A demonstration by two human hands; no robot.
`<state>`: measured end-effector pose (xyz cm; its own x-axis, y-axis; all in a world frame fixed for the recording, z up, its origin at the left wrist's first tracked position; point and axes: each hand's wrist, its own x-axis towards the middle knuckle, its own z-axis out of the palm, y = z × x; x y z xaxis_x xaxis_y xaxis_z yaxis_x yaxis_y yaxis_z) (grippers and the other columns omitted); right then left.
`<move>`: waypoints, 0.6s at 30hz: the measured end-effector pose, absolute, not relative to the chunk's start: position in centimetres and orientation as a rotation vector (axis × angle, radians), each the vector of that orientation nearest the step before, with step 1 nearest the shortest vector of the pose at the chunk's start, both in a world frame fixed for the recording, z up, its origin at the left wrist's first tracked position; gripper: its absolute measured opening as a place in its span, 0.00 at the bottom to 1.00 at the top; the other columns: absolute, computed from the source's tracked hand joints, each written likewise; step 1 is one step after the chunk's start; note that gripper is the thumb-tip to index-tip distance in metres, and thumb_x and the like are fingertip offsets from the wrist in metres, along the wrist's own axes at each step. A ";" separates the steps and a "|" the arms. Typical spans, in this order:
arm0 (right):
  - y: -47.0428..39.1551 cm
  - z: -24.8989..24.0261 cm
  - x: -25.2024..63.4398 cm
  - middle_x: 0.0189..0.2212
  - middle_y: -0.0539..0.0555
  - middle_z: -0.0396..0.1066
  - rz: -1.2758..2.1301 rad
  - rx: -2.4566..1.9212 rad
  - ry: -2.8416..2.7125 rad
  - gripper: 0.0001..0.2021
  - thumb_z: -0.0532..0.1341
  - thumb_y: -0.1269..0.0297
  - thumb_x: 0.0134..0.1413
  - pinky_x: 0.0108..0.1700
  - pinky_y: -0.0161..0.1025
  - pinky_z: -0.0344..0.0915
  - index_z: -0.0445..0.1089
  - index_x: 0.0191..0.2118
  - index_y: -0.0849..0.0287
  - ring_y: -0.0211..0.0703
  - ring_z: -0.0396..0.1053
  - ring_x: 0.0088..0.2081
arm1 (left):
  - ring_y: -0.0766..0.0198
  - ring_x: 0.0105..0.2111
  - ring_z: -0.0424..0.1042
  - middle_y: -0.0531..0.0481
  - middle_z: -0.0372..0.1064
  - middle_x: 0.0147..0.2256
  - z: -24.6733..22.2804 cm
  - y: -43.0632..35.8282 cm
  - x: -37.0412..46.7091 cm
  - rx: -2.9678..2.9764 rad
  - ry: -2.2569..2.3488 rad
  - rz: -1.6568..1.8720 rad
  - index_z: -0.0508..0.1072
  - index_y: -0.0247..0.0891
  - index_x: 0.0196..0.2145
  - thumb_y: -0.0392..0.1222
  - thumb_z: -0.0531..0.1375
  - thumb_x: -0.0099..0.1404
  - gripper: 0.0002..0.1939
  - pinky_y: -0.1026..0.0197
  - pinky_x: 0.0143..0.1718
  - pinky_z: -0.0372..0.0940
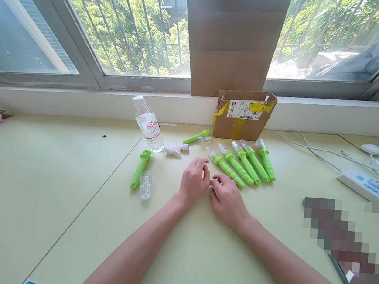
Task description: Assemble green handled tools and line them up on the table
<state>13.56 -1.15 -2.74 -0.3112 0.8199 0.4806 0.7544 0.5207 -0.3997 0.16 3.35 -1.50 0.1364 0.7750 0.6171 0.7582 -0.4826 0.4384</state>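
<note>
From here I see both hands resting close together on the desk (59, 171), fingertips nearly meeting: the left hand (193, 182) is loosely curled with its fingers bent down onto the surface, the right hand (227, 201) lies flatter with fingers slightly spread, and neither holds anything that I can make out, though a small part could be hidden under the fingers. The nearest things are the row of five green-handled brushes with clear caps (242, 161), lying just ahead and to the right of the right hand; their long axes run diagonally, cap ends toward the window, handle ends toward me, and the closest handle tip sits just beside the right fingertips. So the right hand is the nearer one. Off to the left, well apart, lie a loose green handle (140, 168) with a clear cap (145, 185) beside it. A water bottle (147, 124) stands behind, holding very little. The open cardboard box (244, 115) behind the row shows nothing of its inside.
</note>
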 end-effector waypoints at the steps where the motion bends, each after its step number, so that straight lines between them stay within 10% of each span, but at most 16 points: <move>1: -1.1 -2.7 13.5 0.40 0.59 0.66 0.127 -1.275 -2.113 0.12 0.52 0.76 0.53 0.41 0.42 0.62 0.69 0.39 0.60 0.46 0.65 0.40 | 0.67 0.26 0.64 0.51 0.64 0.29 -1.5 3.2 0.2 2.297 1.484 1.400 0.65 0.39 0.38 0.32 0.50 0.62 0.08 0.64 0.29 0.62; 18: -1.3 -2.2 13.5 0.42 0.59 0.66 0.193 -1.268 -2.132 0.17 0.53 0.75 0.53 0.44 0.44 0.63 0.67 0.48 0.58 0.48 0.66 0.41 | 0.71 0.18 0.59 0.59 0.57 0.19 -0.9 3.5 -0.2 1.627 1.186 1.347 0.64 0.39 0.35 0.42 0.52 0.64 0.06 0.68 0.20 0.56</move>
